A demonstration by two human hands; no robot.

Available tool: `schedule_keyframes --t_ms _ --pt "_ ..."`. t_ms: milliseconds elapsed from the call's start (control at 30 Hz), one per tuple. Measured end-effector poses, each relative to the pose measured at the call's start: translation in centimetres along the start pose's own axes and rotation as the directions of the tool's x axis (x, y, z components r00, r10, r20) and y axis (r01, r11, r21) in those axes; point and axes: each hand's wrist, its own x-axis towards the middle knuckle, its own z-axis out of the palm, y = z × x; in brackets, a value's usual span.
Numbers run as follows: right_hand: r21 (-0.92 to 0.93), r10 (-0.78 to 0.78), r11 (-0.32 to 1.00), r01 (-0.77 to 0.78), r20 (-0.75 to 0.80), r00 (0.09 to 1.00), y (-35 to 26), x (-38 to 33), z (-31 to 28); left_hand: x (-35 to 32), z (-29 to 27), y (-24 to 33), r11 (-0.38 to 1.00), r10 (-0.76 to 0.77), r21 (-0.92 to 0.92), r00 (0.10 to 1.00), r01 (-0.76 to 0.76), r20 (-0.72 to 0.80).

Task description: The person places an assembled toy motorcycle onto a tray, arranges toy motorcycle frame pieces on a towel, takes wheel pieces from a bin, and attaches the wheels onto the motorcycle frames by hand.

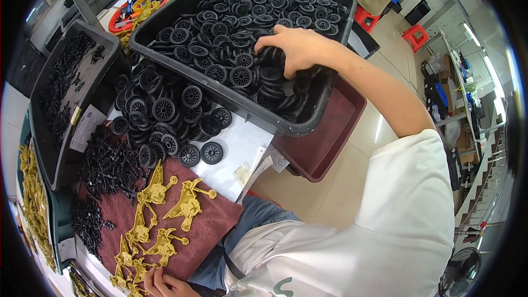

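A dark red empty bin (330, 132) sits beside the table (236, 148), under the edge of the larger tub. Red stools (416, 37) stand on the floor beyond, and a black fan (461, 269) stands at lower right.

black spoked plastic wheels (242, 38) heaped in a dark grey plastic bin (308, 124), mustard-yellow plastic frame parts (187, 203) on a fuzzy maroon cloth (214, 223), dark red tray (330, 143), plain white short-sleeved shirt (396, 225), blue denim jeans (258, 217)
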Motion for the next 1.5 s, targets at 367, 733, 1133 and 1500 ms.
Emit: schedule_keyframes --t_ms 367,733,1133,1500 --pt "0.345 -0.032 0.938 0.031 -0.002 0.999 1.6 1.3 0.4 0.1 0.1 -0.4 0.996 0.05 -0.077 0.999 -0.05 -0.001" --pt "0.968 -0.074 0.237 0.078 -0.062 0.995 -0.3 -1.8 -2.4 0.0 0.1 -0.2 0.995 0.028 -0.092 1.0 -0.027 0.005" --pt "0.915 -0.433 0.245 0.32 -0.192 0.881 -15.1 4.1 -6.5 0.2 0.0 0.4 0.993 -0.012 -0.121 1.0 0.011 -0.01" --pt "-0.006 -0.403 0.893 0.45 -0.453 0.795 -20.2 9.3 -2.0 0.4 0.0 0.6 0.996 -0.011 -0.091 1.0 0.009 -0.026"
